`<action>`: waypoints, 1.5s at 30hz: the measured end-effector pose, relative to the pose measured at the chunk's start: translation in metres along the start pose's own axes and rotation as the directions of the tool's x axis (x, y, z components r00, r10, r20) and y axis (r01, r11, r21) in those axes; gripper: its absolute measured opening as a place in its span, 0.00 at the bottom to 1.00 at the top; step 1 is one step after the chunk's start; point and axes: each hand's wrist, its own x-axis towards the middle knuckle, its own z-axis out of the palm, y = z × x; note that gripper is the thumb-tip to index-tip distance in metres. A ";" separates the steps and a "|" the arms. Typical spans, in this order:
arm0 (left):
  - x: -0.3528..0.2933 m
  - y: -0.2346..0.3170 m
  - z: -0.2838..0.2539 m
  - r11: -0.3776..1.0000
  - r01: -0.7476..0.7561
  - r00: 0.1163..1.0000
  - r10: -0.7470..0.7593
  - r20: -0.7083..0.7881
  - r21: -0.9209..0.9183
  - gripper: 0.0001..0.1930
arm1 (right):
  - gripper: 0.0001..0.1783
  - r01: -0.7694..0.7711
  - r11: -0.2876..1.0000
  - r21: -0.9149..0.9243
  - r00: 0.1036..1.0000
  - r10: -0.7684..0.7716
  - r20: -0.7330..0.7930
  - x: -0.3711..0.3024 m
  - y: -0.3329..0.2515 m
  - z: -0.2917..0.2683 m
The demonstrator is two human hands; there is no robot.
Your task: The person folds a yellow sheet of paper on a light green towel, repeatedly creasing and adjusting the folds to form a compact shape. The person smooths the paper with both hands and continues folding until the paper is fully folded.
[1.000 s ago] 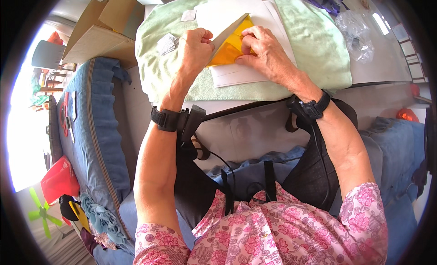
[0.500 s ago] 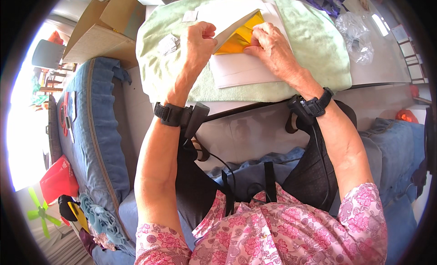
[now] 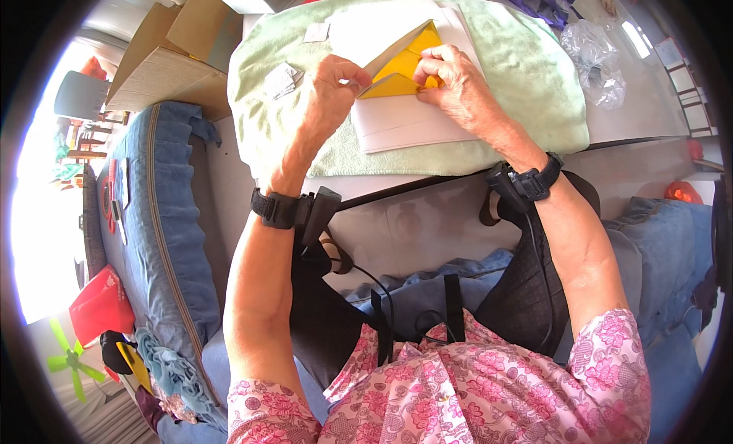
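Observation:
A partly folded sheet of yellow paper [image 3: 408,64] with a greyish reverse side is between my hands, its tip pointing away from me. At its left corner, my left hand [image 3: 334,85] has thumb and forefinger pinched together on the paper. My right hand [image 3: 456,81] pinches the right side of the sheet, thumb below and curled fingers above. Under it lies a stack of white paper [image 3: 416,127], resting on a pale green towel [image 3: 527,100]. My fingers hide both side corners of the yellow paper.
Small folded white papers [image 3: 283,80] lie on the towel left of my left hand. A crumpled clear plastic bag [image 3: 599,62] and a purple bag [image 3: 546,0] are on the right of the table. An open cardboard box [image 3: 172,54] stands at the left.
My left hand has come slightly nearer to me, and my right hand has shifted a little. The paper sits lower and flatter, with a greyish folded strip showing along its near edge.

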 end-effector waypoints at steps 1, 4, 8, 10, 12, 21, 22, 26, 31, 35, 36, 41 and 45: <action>0.000 0.000 0.000 1.000 0.008 1.000 -0.008 0.010 -0.014 0.09 | 0.11 -0.002 1.000 -0.018 1.000 0.002 0.008 0.000 0.000 0.000; -0.004 0.006 -0.003 0.999 0.046 0.998 -0.044 0.051 -0.024 0.08 | 0.11 0.019 1.000 -0.019 1.000 -0.019 0.004 -0.002 0.000 0.000; -0.009 0.018 -0.010 0.996 0.039 0.992 -0.048 0.116 0.078 0.09 | 0.11 0.012 0.998 -0.060 0.999 -0.010 0.032 -0.003 -0.003 -0.002; -0.011 0.020 -0.012 0.994 0.009 0.990 -0.024 0.136 0.112 0.10 | 0.12 0.010 0.997 -0.070 0.999 -0.008 0.032 -0.002 -0.003 -0.001; -0.013 0.022 -0.011 0.993 0.000 0.989 -0.018 0.148 0.118 0.10 | 0.12 0.011 0.999 -0.030 1.000 -0.010 0.027 -0.003 -0.001 -0.001; -0.010 0.008 -0.004 0.989 0.057 0.994 -0.069 0.088 0.134 0.07 | 0.10 0.044 0.998 -0.041 0.998 -0.046 -0.040 -0.002 0.002 0.005; -0.011 0.009 -0.003 0.990 0.053 0.995 -0.064 0.080 0.127 0.07 | 0.10 0.043 0.999 -0.031 0.998 -0.044 -0.049 -0.002 0.002 0.006; -0.013 0.007 0.003 0.997 0.015 1.000 -0.017 0.022 0.080 0.07 | 0.10 0.077 0.995 -0.057 0.995 -0.080 -0.063 -0.002 0.000 0.006; -0.012 0.007 0.009 0.992 0.026 1.000 -0.026 -0.007 0.120 0.07 | 0.11 0.057 0.996 -0.064 0.996 -0.061 -0.066 -0.003 -0.002 0.007; -0.013 0.011 0.008 0.993 0.011 1.000 -0.009 -0.013 0.118 0.07 | 0.11 0.070 0.994 -0.084 0.992 -0.078 -0.095 -0.003 -0.003 0.007; -0.013 0.012 0.008 0.993 0.009 1.000 -0.007 -0.012 0.117 0.07 | 0.11 0.066 0.994 -0.084 0.992 -0.075 -0.098 -0.002 -0.004 0.007; -0.014 0.011 0.011 0.994 0.028 0.999 -0.025 -0.023 0.101 0.08 | 0.10 0.019 1.000 -0.023 0.993 -0.021 -0.112 -0.002 -0.006 0.010; -0.014 0.010 0.014 0.996 0.029 0.999 -0.027 -0.031 0.084 0.08 | 0.10 0.007 1.000 -0.027 0.994 -0.010 -0.110 -0.002 -0.002 0.012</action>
